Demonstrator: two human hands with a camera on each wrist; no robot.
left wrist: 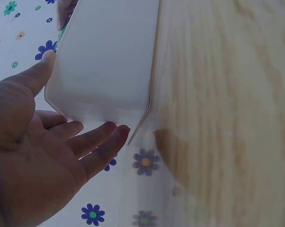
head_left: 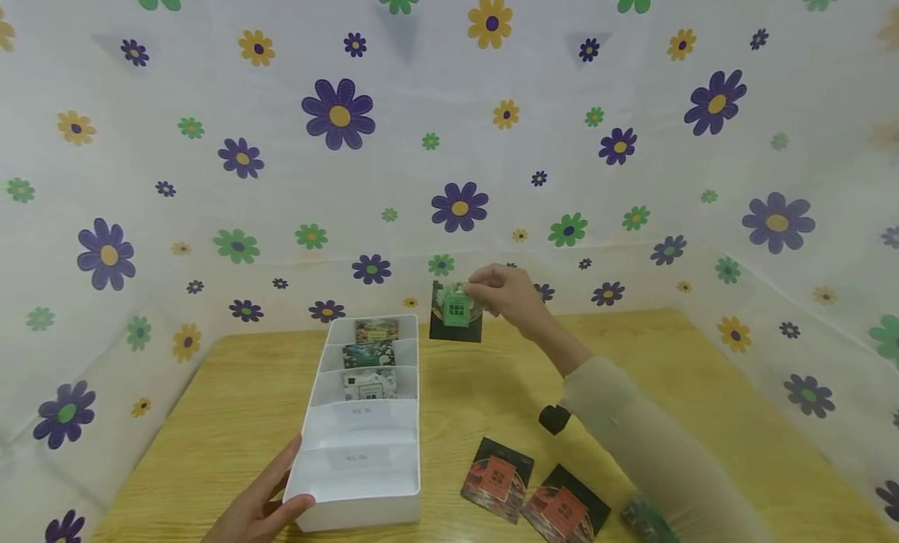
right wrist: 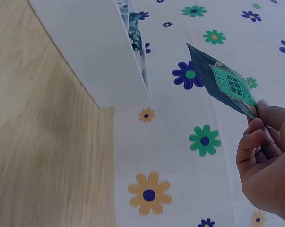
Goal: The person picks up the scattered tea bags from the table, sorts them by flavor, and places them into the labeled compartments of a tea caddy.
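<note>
My right hand pinches one corner of a dark square sachet with a green label, raised above the table to the right of the box. The right wrist view shows the sachet tilted, with thumb and fingertips meeting at its edge. Across the near left corner of a long white divided box lies my left hand. Its fairly straight fingers touch the box wall in the left wrist view. Sachets with printed fronts stand in the three far compartments, among them a white floral one. Two near compartments show white labels.
Two dark sachets with red labels, one beside the other, lie right of the box on the wooden table. A dark green item sits partly behind the right sleeve. Flowered cloth encloses the back and sides.
</note>
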